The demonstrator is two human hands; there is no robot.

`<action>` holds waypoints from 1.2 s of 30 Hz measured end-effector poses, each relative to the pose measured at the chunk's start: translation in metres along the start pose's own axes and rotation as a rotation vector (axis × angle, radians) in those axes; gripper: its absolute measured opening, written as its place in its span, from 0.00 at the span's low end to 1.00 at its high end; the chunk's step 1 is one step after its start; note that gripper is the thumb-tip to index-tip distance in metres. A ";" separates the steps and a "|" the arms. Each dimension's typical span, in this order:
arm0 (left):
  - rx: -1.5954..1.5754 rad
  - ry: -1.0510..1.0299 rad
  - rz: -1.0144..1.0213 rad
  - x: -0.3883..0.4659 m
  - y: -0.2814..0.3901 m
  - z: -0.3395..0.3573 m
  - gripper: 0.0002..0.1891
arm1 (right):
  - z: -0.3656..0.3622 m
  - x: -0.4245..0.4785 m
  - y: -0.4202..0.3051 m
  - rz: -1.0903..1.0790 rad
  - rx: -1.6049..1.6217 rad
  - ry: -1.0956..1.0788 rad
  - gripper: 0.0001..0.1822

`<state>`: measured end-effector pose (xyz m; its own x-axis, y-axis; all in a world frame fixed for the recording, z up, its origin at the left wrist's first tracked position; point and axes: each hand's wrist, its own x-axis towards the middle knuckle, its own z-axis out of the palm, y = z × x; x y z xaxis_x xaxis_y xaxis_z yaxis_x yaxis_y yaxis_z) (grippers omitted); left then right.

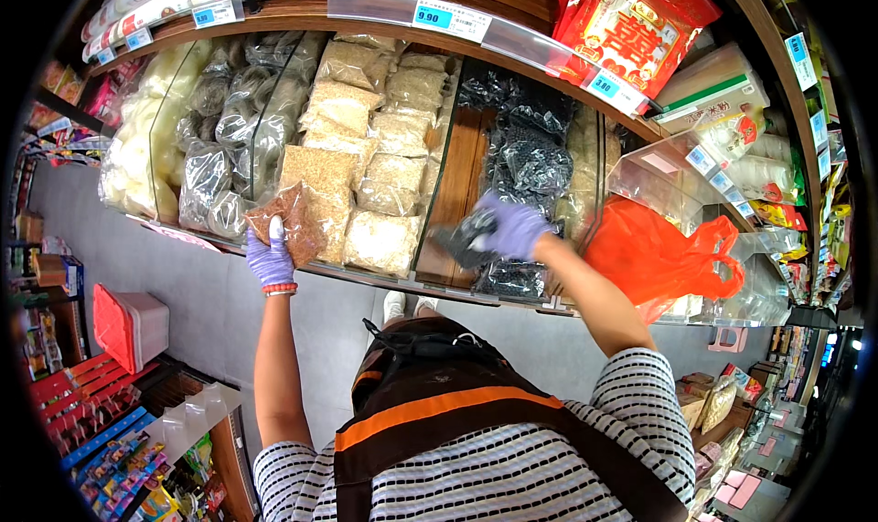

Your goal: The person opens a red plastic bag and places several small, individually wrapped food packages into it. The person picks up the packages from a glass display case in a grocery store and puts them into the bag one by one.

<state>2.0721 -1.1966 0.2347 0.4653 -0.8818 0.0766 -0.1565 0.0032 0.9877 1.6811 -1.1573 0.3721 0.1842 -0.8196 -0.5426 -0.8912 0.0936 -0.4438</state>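
My left hand (269,254), in a purple glove, grips a clear bag of reddish-brown grain (302,227) at the front of the shelf, over the bags of pale grain (315,172). Gloved the same way, my right hand (514,226) holds a clear bag of black beans (466,237), blurred by motion. That bag hangs over a bare strip of wooden shelf board (449,193). Just right of the strip, more bags of black beans (535,158) are piled up. Bags of oat-like flakes (384,241) lie between my two hands.
Clear dividers (439,172) part the shelf. Bundles of grey noodles (230,124) and pale yellow packs (140,145) fill the left end. A red plastic bag (645,254) sits at the right. The upper shelf edge (514,45) carries price tags. A lidded bin (134,326) stands on the floor.
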 end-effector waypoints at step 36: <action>-0.411 -0.637 -0.025 -0.091 0.165 0.121 0.29 | 0.013 0.013 -0.059 -0.513 1.155 0.282 0.43</action>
<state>1.8988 -1.1732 0.3740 -0.1479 -0.9855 0.0827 0.2424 0.0450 0.9691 1.7419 -1.1660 0.3819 0.1772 -0.9839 -0.0225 0.1526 0.0501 -0.9870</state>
